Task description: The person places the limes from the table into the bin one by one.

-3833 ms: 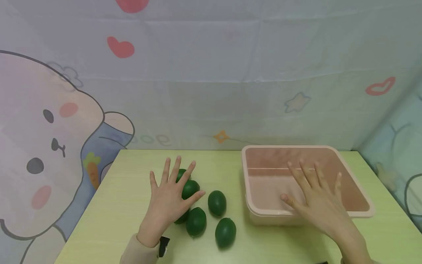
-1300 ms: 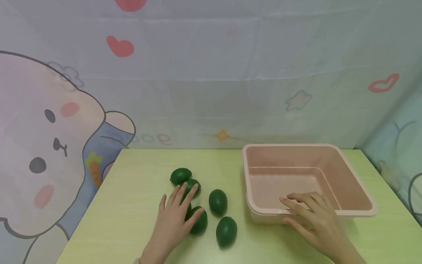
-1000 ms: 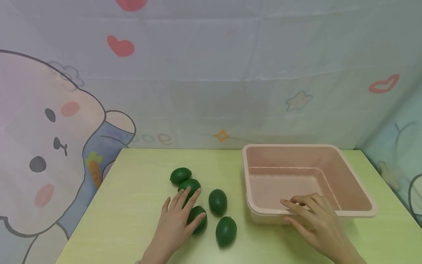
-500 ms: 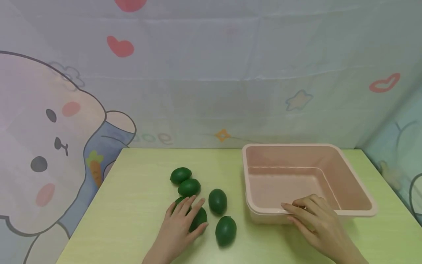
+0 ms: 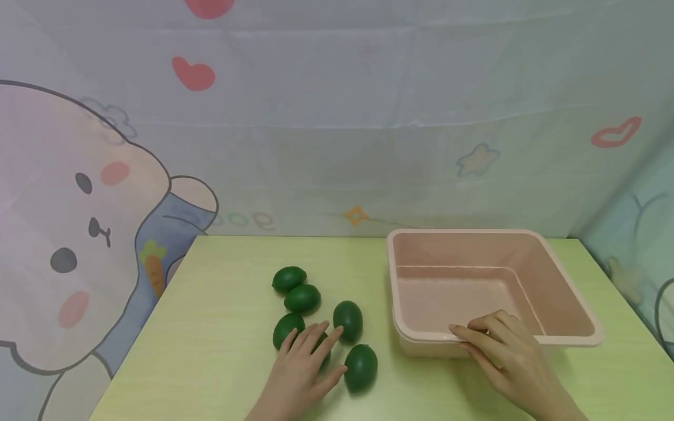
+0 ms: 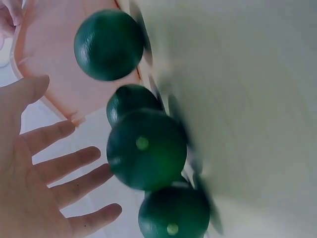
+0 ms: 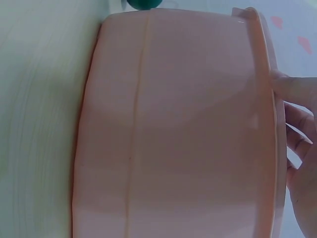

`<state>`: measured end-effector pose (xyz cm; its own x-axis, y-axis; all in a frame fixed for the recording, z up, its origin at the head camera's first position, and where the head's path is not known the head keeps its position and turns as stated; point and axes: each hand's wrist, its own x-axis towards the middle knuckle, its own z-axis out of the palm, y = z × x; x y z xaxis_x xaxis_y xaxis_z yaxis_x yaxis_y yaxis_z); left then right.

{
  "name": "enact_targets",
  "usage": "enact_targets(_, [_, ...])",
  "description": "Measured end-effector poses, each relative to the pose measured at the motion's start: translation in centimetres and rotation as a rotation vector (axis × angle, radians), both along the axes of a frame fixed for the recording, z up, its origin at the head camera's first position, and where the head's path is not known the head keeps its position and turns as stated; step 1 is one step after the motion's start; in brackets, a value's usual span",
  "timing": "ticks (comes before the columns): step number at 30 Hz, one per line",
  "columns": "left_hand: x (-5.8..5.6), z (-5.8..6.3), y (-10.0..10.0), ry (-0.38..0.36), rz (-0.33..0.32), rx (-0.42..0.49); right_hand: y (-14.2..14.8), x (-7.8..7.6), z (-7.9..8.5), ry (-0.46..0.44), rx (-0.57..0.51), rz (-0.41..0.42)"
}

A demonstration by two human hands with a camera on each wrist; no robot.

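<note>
Several green limes lie on the table, one at the back and one at the front right. My left hand hovers over the group with fingers spread, partly hiding a lime beneath it. In the left wrist view, that hand's fingers are extended beside a lime, with a gap between them. To the right stands a pink plastic basin with nothing inside. My right hand pinches its near rim, thumb outside and fingers over the edge; the right wrist view shows the thumb against the rim.
The light green table meets a printed cloth backdrop at its rear edge. A dark cable hangs at the far right, beyond the table. Between limes and basin runs a strip of tabletop.
My left hand has come down from above the limes and drawn back toward the front right, uncovering the limes behind. My right hand has lowered from over the basin to its near rim and closed there.
</note>
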<state>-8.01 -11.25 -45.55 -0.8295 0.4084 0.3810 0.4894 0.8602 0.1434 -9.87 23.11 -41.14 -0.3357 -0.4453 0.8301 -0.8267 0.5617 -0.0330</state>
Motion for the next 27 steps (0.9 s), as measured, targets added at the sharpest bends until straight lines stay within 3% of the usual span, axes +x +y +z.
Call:
enact_targets(3, [0.3, -0.2, 0.6, 0.020, -0.015, 0.019, 0.1, 0.0, 0.0, 0.001, 0.005, -0.004])
enact_targets(8, [0.8, -0.6, 1.5, -0.022, -0.018, 0.049, 0.2, 0.0, -0.1, -0.006, 0.011, -0.006])
enact_targets(14, [1.1, -0.6, 2.2, 0.002, -0.019, 0.052, 0.3, 0.1, -0.2, -0.013, 0.019, -0.019])
enact_targets(27, [1.3, -0.9, 3.7, -0.078, -0.088, 0.045, 0.1, 0.0, 0.0, -0.008, -0.008, 0.010])
